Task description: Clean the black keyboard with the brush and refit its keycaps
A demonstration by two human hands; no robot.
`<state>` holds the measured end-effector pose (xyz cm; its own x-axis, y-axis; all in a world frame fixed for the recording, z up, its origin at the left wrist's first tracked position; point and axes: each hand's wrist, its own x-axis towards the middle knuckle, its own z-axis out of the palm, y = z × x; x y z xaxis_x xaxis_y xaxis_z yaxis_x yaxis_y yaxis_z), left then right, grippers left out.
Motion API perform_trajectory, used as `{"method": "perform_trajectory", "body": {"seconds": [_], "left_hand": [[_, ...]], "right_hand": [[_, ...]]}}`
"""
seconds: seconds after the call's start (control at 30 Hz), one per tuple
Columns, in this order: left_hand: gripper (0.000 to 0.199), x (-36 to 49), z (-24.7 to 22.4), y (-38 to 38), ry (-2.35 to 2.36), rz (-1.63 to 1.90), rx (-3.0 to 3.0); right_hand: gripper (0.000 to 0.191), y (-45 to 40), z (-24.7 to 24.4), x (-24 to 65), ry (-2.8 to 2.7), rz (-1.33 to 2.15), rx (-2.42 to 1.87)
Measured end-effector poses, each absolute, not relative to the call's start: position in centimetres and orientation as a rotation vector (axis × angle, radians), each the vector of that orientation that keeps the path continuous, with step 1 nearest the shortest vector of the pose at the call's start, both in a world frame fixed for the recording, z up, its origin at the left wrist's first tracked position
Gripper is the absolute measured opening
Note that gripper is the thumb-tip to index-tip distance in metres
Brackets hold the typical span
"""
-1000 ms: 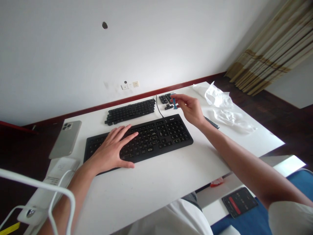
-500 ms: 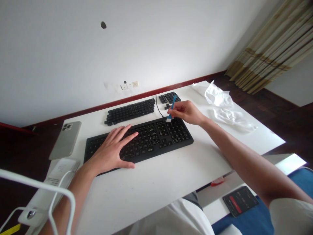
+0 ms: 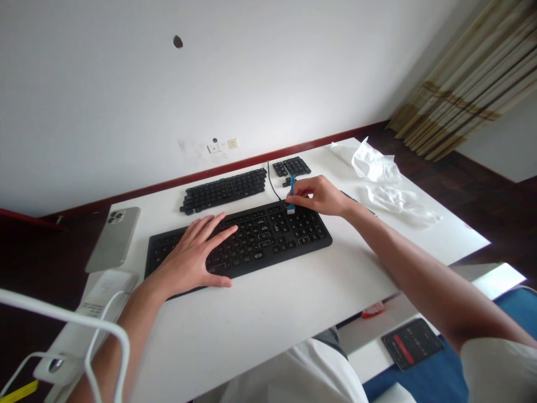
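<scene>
Head view. Right hand (image 3: 318,196): thumb and fingers pinched together, clamped on a small blue-and-white tool (image 3: 291,193), held upright. Its white tip sits on the upper right keys of a black keyboard (image 3: 260,246), just right of centre. Left hand (image 3: 188,253): fingers spread apart, resting on the left half of the keys, holding nothing.

Loose black key rows (image 3: 224,190) lie on the white tabletop (image 3: 268,319) just beyond the keyboard, with a smaller black key cluster (image 3: 292,165) to their right. A thin black cable (image 3: 272,184) runs between them. A smartphone (image 3: 113,238) lies left of the keyboard. Crumpled white plastic film (image 3: 375,166) lies at the far right of the tabletop.
</scene>
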<state>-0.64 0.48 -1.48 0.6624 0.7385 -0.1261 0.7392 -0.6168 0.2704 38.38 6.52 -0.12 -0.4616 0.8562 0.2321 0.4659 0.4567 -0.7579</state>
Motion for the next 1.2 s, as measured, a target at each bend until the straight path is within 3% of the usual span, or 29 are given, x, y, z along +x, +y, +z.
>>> {"method": "perform_trajectory", "body": {"seconds": [1.2], "left_hand": [[0.112, -0.62, -1.5, 0.52, 1.166, 0.029, 2.595]], "right_hand": [[0.03, 6.22, 0.38, 38.35, -2.253, 0.898, -1.062]]}}
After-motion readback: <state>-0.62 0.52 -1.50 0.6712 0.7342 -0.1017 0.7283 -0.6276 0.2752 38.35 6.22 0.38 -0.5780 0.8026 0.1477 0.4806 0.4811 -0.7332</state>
